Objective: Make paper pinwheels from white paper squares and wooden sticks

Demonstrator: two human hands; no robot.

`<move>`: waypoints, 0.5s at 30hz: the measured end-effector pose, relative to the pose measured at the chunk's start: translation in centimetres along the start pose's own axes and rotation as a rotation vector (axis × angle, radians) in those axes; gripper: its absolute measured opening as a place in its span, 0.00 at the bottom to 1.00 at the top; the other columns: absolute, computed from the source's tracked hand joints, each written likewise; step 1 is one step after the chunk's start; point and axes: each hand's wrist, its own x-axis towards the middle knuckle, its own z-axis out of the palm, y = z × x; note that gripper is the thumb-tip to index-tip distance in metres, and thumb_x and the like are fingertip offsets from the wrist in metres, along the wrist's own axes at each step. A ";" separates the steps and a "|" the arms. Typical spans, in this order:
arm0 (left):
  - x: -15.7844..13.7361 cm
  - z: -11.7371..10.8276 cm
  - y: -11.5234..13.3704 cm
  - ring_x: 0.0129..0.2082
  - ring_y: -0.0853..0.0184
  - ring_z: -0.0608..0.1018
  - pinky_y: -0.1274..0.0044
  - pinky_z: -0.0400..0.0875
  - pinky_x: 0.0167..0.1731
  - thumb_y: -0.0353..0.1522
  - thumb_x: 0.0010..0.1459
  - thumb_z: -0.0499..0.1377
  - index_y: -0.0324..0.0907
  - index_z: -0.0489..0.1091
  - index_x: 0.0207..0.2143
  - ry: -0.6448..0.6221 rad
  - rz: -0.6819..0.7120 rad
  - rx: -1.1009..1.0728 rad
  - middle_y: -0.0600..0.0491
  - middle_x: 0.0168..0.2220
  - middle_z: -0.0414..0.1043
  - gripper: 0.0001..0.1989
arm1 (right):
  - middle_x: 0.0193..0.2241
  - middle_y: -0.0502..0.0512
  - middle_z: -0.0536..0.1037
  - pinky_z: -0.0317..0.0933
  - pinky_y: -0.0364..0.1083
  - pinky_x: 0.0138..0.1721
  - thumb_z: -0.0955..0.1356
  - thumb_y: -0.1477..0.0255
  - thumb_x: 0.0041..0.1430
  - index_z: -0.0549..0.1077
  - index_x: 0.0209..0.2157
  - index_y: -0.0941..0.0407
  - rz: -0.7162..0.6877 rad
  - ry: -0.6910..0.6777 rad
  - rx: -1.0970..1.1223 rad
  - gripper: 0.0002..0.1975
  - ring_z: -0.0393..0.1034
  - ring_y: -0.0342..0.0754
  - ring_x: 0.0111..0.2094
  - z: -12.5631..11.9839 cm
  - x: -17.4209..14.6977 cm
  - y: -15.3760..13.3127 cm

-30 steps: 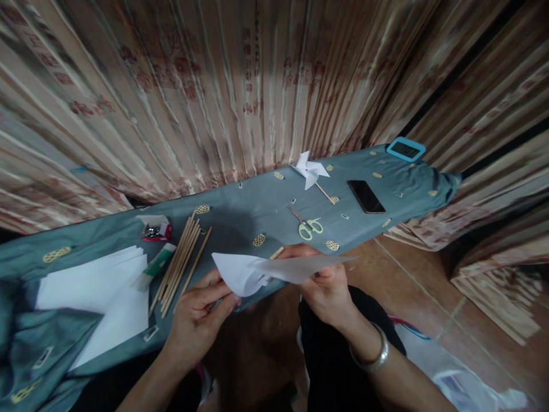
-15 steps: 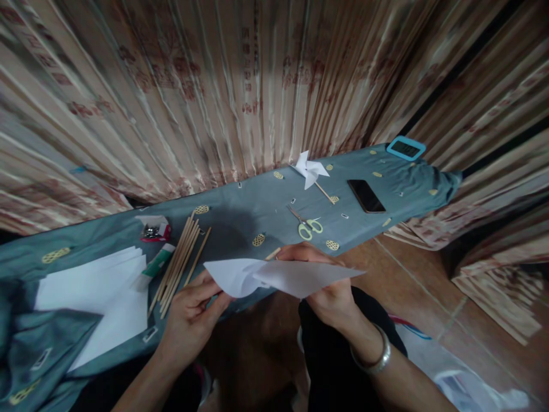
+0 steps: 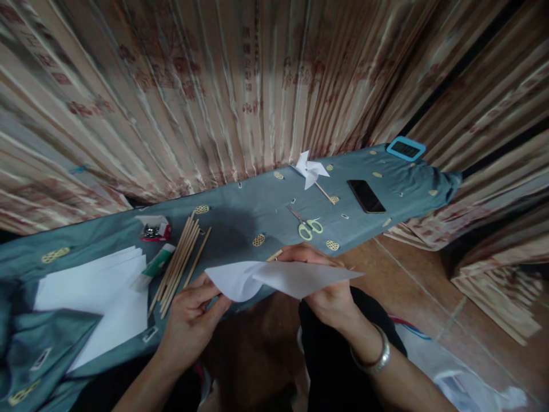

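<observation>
Between my hands is a white paper pinwheel (image 3: 295, 277), seen nearly edge-on, with its blades curled. My left hand (image 3: 193, 315) pinches the tip of its left blade between thumb and fingers. Behind the paper, my right hand (image 3: 330, 297) grips it from the right side; most of those fingers are hidden. The end of a wooden stick (image 3: 274, 256) pokes out just above the paper beside my right fingers. A finished-looking pinwheel on a stick (image 3: 309, 170) lies at the back of the cloth-covered surface. Green-handled scissors (image 3: 306, 228) rest in front of it.
On the teal cloth (image 3: 231, 223) at left lie white paper sheets (image 3: 94, 286), a glue tube (image 3: 156, 264), several wooden sticks (image 3: 180, 263) and a small open box of metal pins (image 3: 154, 229). A phone (image 3: 366, 196) and a blue-framed digital clock (image 3: 405, 149) are at right. Curtains (image 3: 257, 86) hang behind.
The left part of the pinwheel's paper has dipped and curled slightly. The stick end has shifted a little to the right. Both hands stay almost where they were.
</observation>
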 end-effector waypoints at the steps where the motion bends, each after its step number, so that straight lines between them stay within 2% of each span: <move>1: 0.0 0.0 0.0 0.26 0.67 0.76 0.77 0.73 0.32 0.33 0.53 0.61 0.45 0.79 0.25 0.005 0.002 0.004 0.52 0.26 0.76 0.08 | 0.37 0.55 0.80 0.70 0.49 0.41 0.66 0.75 0.58 0.74 0.40 0.53 0.009 -0.001 0.000 0.09 0.75 0.49 0.39 0.0 0.0 0.0; 9: -0.3 -0.1 -0.5 0.26 0.67 0.75 0.77 0.73 0.33 0.34 0.54 0.61 0.45 0.80 0.28 0.015 0.021 0.024 0.52 0.26 0.76 0.07 | 0.36 0.56 0.81 0.71 0.48 0.40 0.66 0.73 0.58 0.75 0.39 0.54 0.062 -0.011 0.049 0.08 0.76 0.50 0.38 0.0 0.0 -0.1; 15: -0.5 -0.3 0.0 0.32 0.66 0.79 0.78 0.73 0.33 0.31 0.54 0.60 0.45 0.80 0.31 -0.009 0.109 0.083 0.50 0.33 0.78 0.08 | 0.35 0.56 0.80 0.71 0.49 0.39 0.66 0.74 0.58 0.76 0.37 0.54 0.147 0.011 0.104 0.07 0.77 0.50 0.37 0.1 -0.1 0.0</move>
